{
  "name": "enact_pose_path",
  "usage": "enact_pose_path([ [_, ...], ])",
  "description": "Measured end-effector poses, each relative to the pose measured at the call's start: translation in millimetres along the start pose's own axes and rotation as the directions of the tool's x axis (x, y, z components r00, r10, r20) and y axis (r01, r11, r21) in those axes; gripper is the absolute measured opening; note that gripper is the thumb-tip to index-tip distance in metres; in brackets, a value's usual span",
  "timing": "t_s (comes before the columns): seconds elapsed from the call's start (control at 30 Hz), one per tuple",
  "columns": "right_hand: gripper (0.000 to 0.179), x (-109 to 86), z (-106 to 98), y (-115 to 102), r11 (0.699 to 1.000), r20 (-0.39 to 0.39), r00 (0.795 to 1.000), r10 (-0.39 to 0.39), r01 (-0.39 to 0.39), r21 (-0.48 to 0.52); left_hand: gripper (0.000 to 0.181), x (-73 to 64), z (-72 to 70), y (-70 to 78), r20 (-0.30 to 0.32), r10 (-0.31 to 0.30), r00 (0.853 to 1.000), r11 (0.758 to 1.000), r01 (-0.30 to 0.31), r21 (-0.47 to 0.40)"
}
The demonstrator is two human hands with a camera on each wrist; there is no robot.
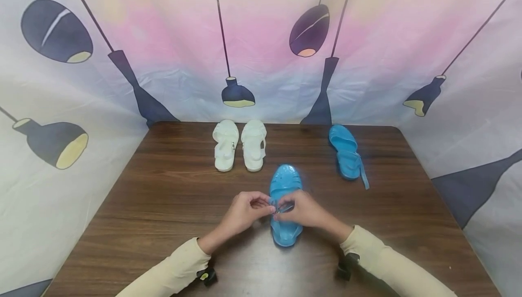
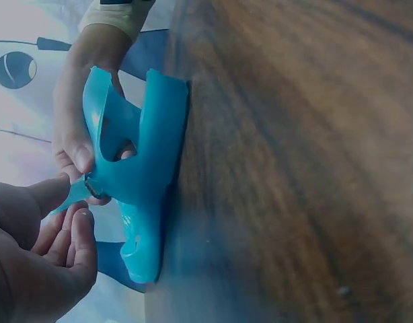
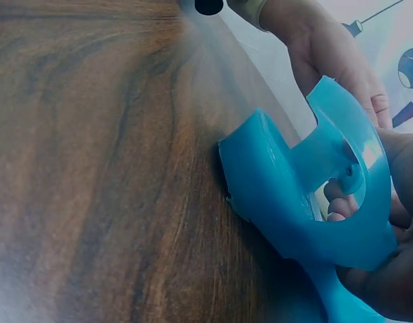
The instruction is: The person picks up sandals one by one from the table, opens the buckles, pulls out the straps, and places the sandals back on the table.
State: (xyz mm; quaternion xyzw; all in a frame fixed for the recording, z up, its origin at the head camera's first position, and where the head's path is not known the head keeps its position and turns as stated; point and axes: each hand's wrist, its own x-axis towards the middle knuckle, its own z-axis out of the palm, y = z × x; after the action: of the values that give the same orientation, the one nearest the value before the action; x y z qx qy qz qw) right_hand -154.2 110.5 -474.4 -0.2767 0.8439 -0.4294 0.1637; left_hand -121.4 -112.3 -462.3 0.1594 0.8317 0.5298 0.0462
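Note:
A blue sandal [image 1: 287, 179] lies sole down near the table's middle, toe pointing away from me. At its left side my left hand [image 1: 246, 208] pinches the loose end of the ankle strap [image 2: 75, 195] between thumb and fingers. A small metal buckle [image 2: 92, 185] sits right beside those fingertips, with the strap at it. From the other side, my right hand [image 1: 303, 208] reaches over the sandal and grips the strap by the buckle, its thumb close to the metal. In the right wrist view the sandal's heel [image 3: 260, 161] partly hides the fingers of both hands.
A pair of white sandals [image 1: 253, 152] stands at the back of the brown wooden table [image 1: 171, 197]. Another blue sandal [image 1: 343, 138] lies at the back right, its strap hanging out loose. A printed cloth [image 1: 175, 39] surrounds the table's back and sides.

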Motion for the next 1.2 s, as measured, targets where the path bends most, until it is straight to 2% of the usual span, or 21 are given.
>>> enact_pose_path([
  [0.13, 0.019, 0.6, -1.8, -1.8, 1.000, 0.015, 1.000, 0.019, -0.019, -0.006, 0.018, 5.2, -4.1, 3.6, -0.017, 0.059, 0.998, 0.996, -0.058, 0.075],
  [0.27, 0.022, 0.1, -3.8, -0.8, 0.999, 0.033, 0.999, 0.032, -0.033, 0.033, 0.014, 5.8, -13.3, 5.9, 0.033, 0.093, 0.995, 0.977, -0.098, 0.189],
  [0.37, 0.025, -0.9, -6.1, 1.9, 0.997, 0.041, 0.999, 0.028, -0.031, 0.072, 0.011, 1.8, -19.9, 4.1, 0.082, 0.077, 0.994, 0.964, -0.096, 0.249],
  [0.5, 0.026, -4.1, -10.7, 4.9, 0.996, 0.043, 0.999, 0.011, -0.015, 0.086, 0.009, -3.5, -25.4, -3.7, 0.130, 0.030, 0.991, 0.958, -0.066, 0.281],
  [0.67, 0.022, -7.2, -15.9, 6.3, 0.998, 0.029, 0.999, 0.016, -0.017, 0.054, 0.008, -5.9, -29.9, -8.8, 0.214, -0.023, 0.976, 0.949, -0.046, 0.311],
  [0.8, 0.020, -7.0, -17.3, 4.7, 0.999, 0.021, 0.999, 0.030, -0.030, 0.035, 0.014, -3.6, -28.7, -3.8, 0.235, -0.035, 0.971, 0.951, -0.040, 0.306],
  [0.97, 0.018, -5.8, -16.9, 2.7, 0.999, 0.013, 0.999, 0.036, -0.037, 0.038, 0.027, 4.3, -17.5, 3.7, 0.216, -0.008, 0.976, 0.964, -0.049, 0.260],
  [1.07, 0.018, -4.8, -16.5, 2.6, 0.998, 0.001, 0.999, 0.038, -0.038, 0.043, 0.025, 10.1, -7.8, 3.1, 0.198, 0.029, 0.980, 0.974, -0.072, 0.214],
  [1.2, 0.017, -5.9, -15.3, 2.6, 0.997, -0.004, 0.999, 0.038, -0.038, 0.060, 0.014, 13.1, 2.6, 0.8, 0.193, 0.042, 0.980, 0.982, -0.075, 0.171],
])
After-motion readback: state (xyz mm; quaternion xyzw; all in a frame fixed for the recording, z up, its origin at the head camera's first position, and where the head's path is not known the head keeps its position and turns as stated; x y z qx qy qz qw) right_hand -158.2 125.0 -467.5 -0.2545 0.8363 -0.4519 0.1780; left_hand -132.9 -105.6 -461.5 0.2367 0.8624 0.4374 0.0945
